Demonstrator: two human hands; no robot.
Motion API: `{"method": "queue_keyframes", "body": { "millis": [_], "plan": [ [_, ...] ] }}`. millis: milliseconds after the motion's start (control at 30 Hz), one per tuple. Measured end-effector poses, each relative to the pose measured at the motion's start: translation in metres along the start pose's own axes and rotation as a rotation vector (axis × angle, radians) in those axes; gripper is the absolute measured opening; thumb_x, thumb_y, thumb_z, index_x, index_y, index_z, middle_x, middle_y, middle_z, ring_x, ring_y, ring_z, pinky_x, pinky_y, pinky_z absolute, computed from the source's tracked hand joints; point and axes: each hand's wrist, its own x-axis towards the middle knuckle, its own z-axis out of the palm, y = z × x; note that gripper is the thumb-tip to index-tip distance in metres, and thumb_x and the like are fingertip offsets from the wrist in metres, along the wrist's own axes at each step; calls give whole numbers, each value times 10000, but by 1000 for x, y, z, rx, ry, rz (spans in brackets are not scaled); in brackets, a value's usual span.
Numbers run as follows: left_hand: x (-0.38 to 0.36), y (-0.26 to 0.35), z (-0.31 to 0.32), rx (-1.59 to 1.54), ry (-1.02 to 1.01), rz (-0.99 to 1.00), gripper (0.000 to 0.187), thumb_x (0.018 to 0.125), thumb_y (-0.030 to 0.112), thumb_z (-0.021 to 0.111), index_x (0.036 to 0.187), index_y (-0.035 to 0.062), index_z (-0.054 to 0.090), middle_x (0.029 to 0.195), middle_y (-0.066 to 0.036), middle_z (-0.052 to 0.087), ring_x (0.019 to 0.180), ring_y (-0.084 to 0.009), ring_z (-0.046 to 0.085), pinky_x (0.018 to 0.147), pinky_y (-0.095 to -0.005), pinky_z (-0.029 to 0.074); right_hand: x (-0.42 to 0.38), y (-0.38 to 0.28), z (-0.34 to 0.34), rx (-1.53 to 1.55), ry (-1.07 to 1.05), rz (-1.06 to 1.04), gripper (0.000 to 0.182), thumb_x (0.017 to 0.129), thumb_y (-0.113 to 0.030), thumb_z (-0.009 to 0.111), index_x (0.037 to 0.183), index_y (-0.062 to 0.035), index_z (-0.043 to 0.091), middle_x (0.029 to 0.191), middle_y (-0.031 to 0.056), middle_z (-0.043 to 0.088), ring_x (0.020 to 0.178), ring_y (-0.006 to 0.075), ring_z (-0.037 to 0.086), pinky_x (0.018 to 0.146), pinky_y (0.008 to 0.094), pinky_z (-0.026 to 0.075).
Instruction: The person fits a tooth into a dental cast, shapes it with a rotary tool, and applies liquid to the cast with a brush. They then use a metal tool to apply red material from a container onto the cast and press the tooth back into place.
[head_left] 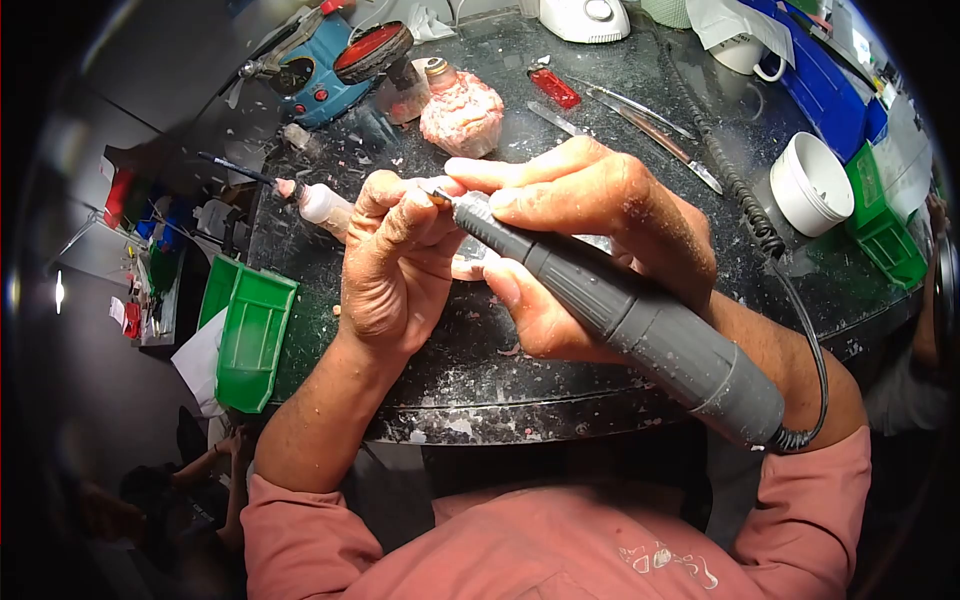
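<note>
My right hand (600,220) is wrapped around a dark grey rotary handpiece (620,310), dusted with white powder, its tip pointing up and left. My left hand (395,260) is closed in a pinch at that tip. A small pale piece seems to be between its fingers, but they hide most of it. Both hands meet above the black worktable (470,375). A coiled cord (725,165) crosses the table at the right and joins the handpiece's rear end. Just beyond my fingertips stands a squat burner-like jar (461,115) crusted with pink material.
Carving tools (655,140) and a red-handled tool (553,87) lie behind my right hand. Around them are a white tub (812,185), a mug (740,55), green bins (255,335), a bottle (325,208) and a blue machine (335,70). Other people's arms show at both sides.
</note>
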Motion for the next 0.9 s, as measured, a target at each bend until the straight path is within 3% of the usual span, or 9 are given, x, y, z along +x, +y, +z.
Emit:
{"method": "queue_keyframes", "body": {
  "millis": [600,900],
  "plan": [
    [1,1,-1,32,3,-16,140,907,88,683,955,110,553,1023,-108,706,984,-182,672,939,-374,519,0,-1,1,39,10,15,339,625,2,805,918,-7,633,836,108,615,779,250,667,726,310,548],
    [8,8,-3,132,-22,7,196,864,10,697,931,84,528,939,-129,704,941,-226,698,912,-398,564,4,-6,-7,70,-45,79,333,662,-5,802,938,-6,617,810,100,609,721,218,639,658,294,524]
  ]
}}
